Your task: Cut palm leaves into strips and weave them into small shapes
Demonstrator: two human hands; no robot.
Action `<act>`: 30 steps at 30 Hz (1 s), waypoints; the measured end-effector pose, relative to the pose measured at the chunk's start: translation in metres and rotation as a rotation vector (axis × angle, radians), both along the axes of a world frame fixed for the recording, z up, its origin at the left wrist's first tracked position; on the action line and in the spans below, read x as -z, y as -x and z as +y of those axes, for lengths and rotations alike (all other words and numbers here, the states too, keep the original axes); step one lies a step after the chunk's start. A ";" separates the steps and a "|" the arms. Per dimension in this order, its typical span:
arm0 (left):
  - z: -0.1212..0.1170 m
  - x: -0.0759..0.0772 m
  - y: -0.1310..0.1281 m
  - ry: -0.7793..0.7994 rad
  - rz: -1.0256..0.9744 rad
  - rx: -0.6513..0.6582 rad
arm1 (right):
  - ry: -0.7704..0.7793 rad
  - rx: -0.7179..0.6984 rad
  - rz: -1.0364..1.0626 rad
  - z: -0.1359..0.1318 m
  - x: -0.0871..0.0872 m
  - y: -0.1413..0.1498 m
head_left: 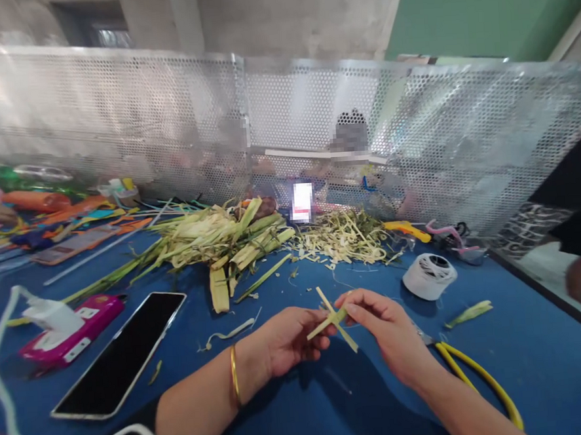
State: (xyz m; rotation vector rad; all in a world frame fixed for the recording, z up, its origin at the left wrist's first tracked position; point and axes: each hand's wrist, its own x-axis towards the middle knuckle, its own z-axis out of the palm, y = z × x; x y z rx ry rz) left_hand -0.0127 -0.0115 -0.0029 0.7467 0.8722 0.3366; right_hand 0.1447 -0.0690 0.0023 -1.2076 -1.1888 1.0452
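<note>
- Pale green cross-shaped piece of flat leaf strips [335, 318]: up off the blue tabletop [379, 383], between both hands, over the near middle.
- Left hand [298, 338], gold bangle at wrist: thumb and fingers around the cross's left side, pinching near its centre; other fingers curled, close together.
- Right hand [380, 317]: thumb and forefinger pinching the cross's right arm; remaining fingers mostly hidden, spread can't be told.
- Yellow-handled metal scissors [449, 355]: on table, partly under right forearm.
- White spool of thread [429, 276]: beyond the scissors; short pale green husk piece [469, 313] right of it.
- Black-screened phone with pale edge [124, 352]: left of left hand, near magenta power strip [74, 332] with white plug.
- Heap of long green-yellow stalks [217, 238]: farther back, beside pile of thin curled pale strips [343, 237].
- Perforated metal screen [166, 113] behind.
</note>
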 end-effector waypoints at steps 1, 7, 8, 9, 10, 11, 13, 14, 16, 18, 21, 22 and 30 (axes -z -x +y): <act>-0.002 0.000 0.000 -0.072 0.027 0.012 | 0.016 0.014 0.008 0.000 0.000 -0.001; -0.006 -0.004 -0.001 -0.627 0.154 -0.210 | 0.051 0.051 -0.005 0.003 -0.003 -0.007; -0.006 -0.005 0.000 -0.671 0.139 -0.180 | 0.047 0.058 -0.020 0.003 -0.003 -0.007; -0.006 -0.006 0.000 -0.693 0.116 -0.133 | 0.043 0.065 -0.035 0.003 -0.003 -0.007; -0.006 -0.007 0.000 -0.696 0.093 -0.083 | 0.040 0.068 -0.050 0.003 -0.003 -0.006; -0.006 -0.007 0.001 -0.686 0.076 -0.037 | 0.039 0.068 -0.060 0.002 -0.003 -0.005; -0.008 -0.007 0.001 -0.650 0.065 0.025 | 0.039 0.061 -0.074 0.001 -0.002 -0.003; -0.008 -0.007 0.001 -0.636 0.063 0.042 | 0.042 0.056 -0.075 0.000 -0.001 -0.002; -0.010 -0.006 0.001 -0.609 0.057 0.055 | 0.055 0.054 -0.060 -0.001 0.001 -0.001; -0.011 -0.005 0.000 -0.562 0.045 0.059 | 0.068 0.060 -0.034 -0.001 0.003 0.000; -0.011 -0.005 0.000 -0.476 0.027 0.063 | 0.067 0.085 -0.018 -0.001 0.004 0.001; -0.011 -0.004 0.000 -0.461 0.027 0.061 | 0.064 0.090 -0.023 -0.001 0.004 0.002; -0.008 -0.003 0.001 -0.379 0.003 -0.023 | 0.006 0.211 0.035 0.001 0.004 -0.014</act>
